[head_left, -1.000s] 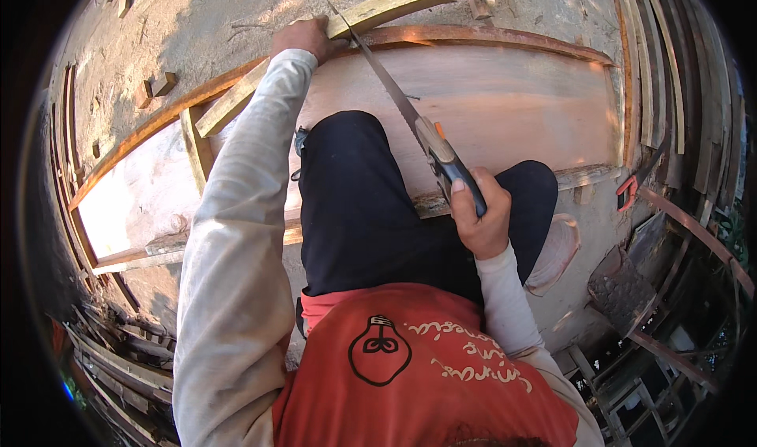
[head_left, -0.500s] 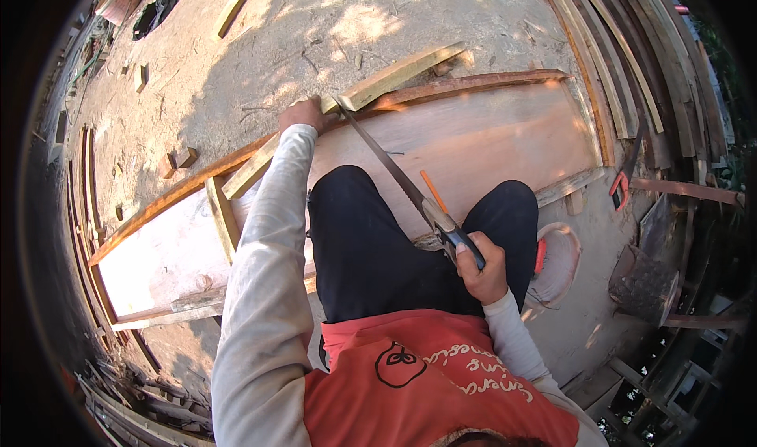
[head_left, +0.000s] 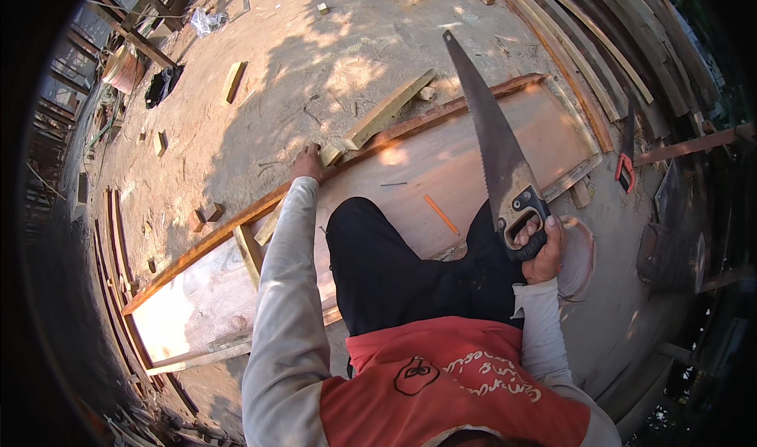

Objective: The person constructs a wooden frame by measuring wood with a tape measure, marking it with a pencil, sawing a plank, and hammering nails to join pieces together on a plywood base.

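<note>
My right hand is closed round the black handle of a handsaw. The saw's broad dark blade is raised, its tip pointing away from me, above the right part of a panel framed with wooden strips. My left hand grips a wooden batten at the frame's far edge; its thumb side is partly hidden. Just right of that end lies a separate length of pale timber, slanting away across the ground. An orange pencil and a thin nail-like piece lie on the panel.
Long boards are stacked at the far right. A second saw with a red handle leans near them. A pale round basin stands beside my right knee. Wood offcuts lie scattered on the ground, with a bucket at far left.
The saw has left the timber and swung up and right in my right hand. The timber now shows a gap by my left hand, the far length lying apart from the held batten.
</note>
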The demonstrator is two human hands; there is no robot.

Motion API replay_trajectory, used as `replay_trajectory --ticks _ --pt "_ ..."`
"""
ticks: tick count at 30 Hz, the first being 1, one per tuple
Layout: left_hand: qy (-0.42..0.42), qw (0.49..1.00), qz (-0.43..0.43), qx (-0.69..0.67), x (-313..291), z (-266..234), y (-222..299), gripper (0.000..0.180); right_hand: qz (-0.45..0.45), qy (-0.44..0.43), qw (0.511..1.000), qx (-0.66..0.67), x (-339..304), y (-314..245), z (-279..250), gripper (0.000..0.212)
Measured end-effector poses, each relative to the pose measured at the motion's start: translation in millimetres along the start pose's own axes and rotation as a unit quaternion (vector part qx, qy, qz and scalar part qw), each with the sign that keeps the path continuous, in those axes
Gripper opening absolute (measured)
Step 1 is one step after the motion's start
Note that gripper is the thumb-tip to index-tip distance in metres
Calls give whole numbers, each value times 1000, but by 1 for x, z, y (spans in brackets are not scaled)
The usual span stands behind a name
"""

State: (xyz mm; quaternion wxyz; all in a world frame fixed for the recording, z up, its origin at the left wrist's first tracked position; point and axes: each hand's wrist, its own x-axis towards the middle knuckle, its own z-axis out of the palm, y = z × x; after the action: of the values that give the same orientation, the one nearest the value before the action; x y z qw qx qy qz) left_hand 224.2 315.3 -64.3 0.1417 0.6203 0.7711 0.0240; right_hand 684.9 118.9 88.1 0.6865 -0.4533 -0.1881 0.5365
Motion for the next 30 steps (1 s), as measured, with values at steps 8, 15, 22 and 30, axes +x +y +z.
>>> replay_trajectory --ticks 8,15,22,30 --pt "26 988 85 -126 -24 -33 -23 67 -277 172 719 -613 66 -27 -125 40" --pt "-38 879 183 -438 -90 -120 53 62 -87 41 571 -815 70 -7 -165 54" --pt "-47 824 283 -489 -147 -137 147 66 -178 -118 884 -416 49 -28 -19 48" --pt "-126 680 328 -644 -159 -88 210 70 -405 -197 744 -495 14 -12 99 32"
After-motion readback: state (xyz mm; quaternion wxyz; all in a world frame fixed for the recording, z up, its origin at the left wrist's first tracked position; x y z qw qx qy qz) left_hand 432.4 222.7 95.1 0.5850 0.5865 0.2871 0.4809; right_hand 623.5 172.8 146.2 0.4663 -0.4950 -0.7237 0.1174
